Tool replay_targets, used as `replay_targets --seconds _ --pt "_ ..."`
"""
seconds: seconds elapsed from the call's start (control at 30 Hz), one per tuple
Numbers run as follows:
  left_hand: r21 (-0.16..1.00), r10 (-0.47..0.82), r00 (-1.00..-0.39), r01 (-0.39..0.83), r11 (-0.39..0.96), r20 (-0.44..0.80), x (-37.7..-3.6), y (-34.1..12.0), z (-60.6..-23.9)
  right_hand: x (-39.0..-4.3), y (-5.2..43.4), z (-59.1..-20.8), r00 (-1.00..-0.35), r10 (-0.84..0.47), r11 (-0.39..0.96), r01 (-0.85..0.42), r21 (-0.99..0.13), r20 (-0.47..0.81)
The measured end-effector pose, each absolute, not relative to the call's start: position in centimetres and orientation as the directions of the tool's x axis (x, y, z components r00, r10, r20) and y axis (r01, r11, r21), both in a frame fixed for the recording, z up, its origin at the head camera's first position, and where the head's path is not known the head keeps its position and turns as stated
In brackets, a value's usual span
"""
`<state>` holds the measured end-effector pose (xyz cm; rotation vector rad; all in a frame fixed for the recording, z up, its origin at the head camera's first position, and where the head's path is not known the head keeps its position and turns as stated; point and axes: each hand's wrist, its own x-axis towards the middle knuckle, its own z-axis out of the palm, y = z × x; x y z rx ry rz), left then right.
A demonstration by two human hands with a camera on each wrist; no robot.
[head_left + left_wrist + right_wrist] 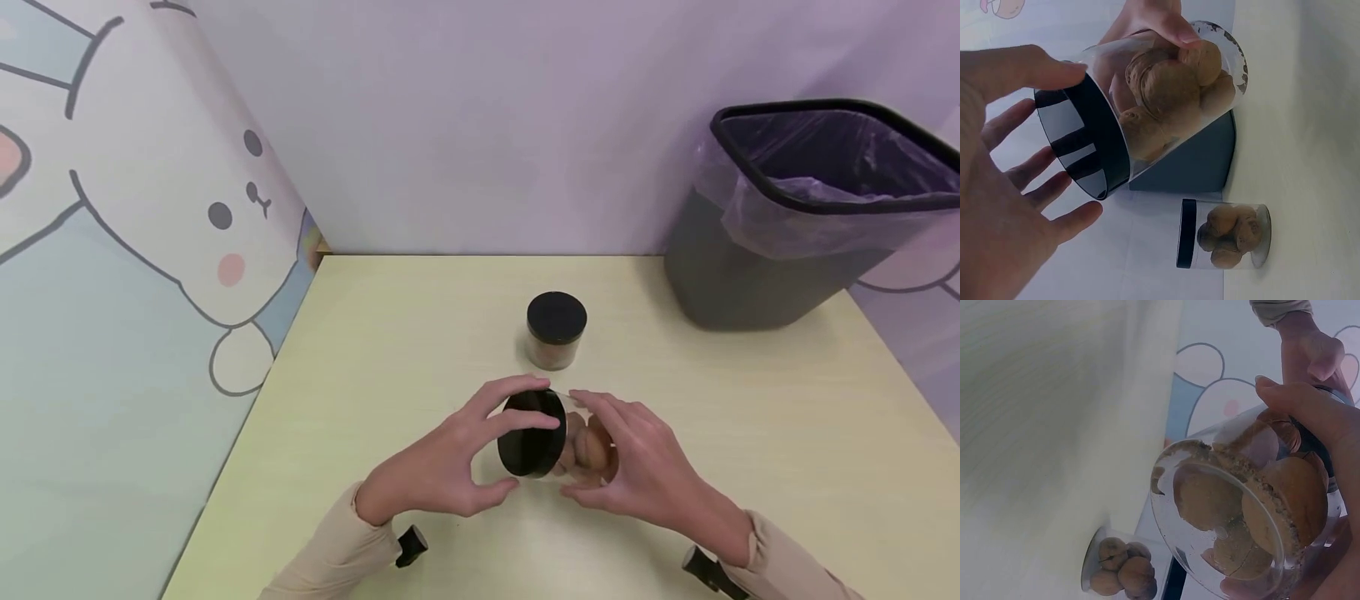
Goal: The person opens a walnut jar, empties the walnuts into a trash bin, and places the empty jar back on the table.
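A clear jar of walnuts (pixel 591 450) with a black lid (pixel 517 446) is tilted on its side above the table, lid toward the left. My right hand (pixel 648 462) grips the jar's glass body near its base, thumb on the near side. My left hand (pixel 457 454) spans the lid with spread fingers. In the left wrist view the thumb overlaps the rim of the lid (pixel 1094 134), while the lowest fingertip stands slightly apart from it. The jar's base (pixel 1210 519) faces the right wrist camera. Beyond the hands stands a smaller jar (pixel 553 350), black-lidded and upright, also containing walnuts.
At the back right of the pale table (pixel 420 317) stands a grey bin (pixel 738 275) with a purple liner bag. A white wall lies behind the table. A panel with a cartoon rabbit (pixel 150 192) borders the left side.
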<state>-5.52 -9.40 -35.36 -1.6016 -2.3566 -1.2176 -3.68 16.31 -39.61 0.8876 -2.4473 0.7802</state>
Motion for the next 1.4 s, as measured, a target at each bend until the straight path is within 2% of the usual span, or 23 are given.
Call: replay_targets --seconds 0.1,0.2,0.5,0.73,0.83,1.03,1.3,1.4 --pt "0.554 0.768 -0.448 0.819 0.149 0.457 -5.6 -9.4 -35.5 -3.6 16.4 -39.6 -0.709 -0.45 0.639 -0.68 -0.359 0.542" --pt "0.549 0.755 -0.461 0.82 0.161 0.467 -5.6 -9.4 -35.6 -3.7 16.4 -39.5 -0.709 -0.457 0.639 -0.681 -0.356 0.537" --pt "0.624 0.651 -0.609 0.738 0.255 0.454 -5.4 -9.1 -36.2 -3.6 16.5 -39.6 -0.705 -0.468 0.64 -0.686 -0.346 0.533" --pt "0.643 0.571 -0.691 0.689 0.334 0.444 -5.2 -8.8 -36.6 -3.6 16.5 -39.6 -0.687 -0.473 0.634 -0.7 -0.328 0.551" --pt "0.654 0.578 -0.698 0.676 0.339 0.422 -5.1 -8.8 -36.5 -3.7 16.5 -39.5 -0.687 -0.473 0.637 -0.699 -0.325 0.552" --pt "0.662 0.649 -0.633 0.705 0.256 0.423 -5.1 -9.0 -36.1 -3.8 16.6 -39.5 -0.694 -0.472 0.639 -0.694 -0.333 0.543" --pt "0.547 0.748 -0.447 0.826 0.135 0.491 -5.1 -9.2 -35.9 -3.7 16.7 -39.6 -0.708 -0.473 0.64 -0.685 -0.348 0.524" --pt "0.511 0.765 -0.408 0.851 0.12 0.498 -5.0 -9.2 -35.9 -3.6 16.7 -39.7 -0.719 -0.476 0.644 -0.677 -0.356 0.507"
